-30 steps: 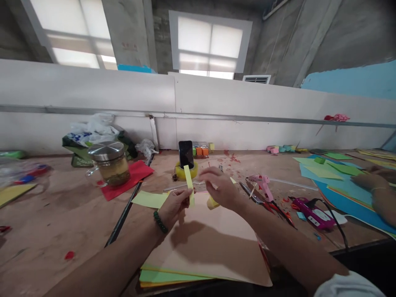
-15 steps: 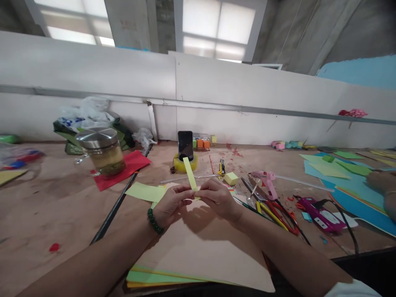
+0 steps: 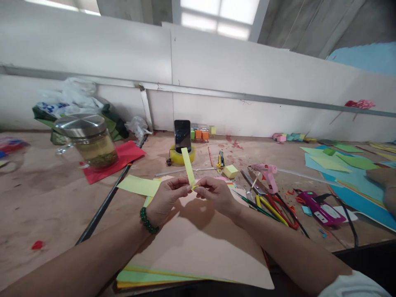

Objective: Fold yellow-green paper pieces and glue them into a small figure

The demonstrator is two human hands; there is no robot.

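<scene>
Between my two hands stands a narrow pale-yellow paper strip (image 3: 188, 167), its lower end curled at the fingertips. My left hand (image 3: 171, 194) is closed in a pinch on the strip's lower left side; a green bead bracelet circles that wrist. From the right, my right hand (image 3: 215, 194) pinches the curled end. Both hands are above a stack of coloured paper sheets (image 3: 198, 243) with a pale pink sheet on top. Beside my left hand lies a wider pale-yellow paper piece (image 3: 137, 185). A small yellow paper cube (image 3: 230, 171) sits beyond my right hand.
A phone (image 3: 182, 136) leans in a yellow tape roll (image 3: 193, 156). At left, a glass tea mug (image 3: 95, 150) stands on red paper (image 3: 131, 154). Rightward lie scissors (image 3: 276, 210), a pink glue gun (image 3: 267, 175) and a purple power strip (image 3: 321, 210). Another person's hand (image 3: 382, 179) is at far right.
The camera view has tilted down and shifted slightly. The strip's lower end now shows a small curl at my fingertips; both hands keep their pinch.
</scene>
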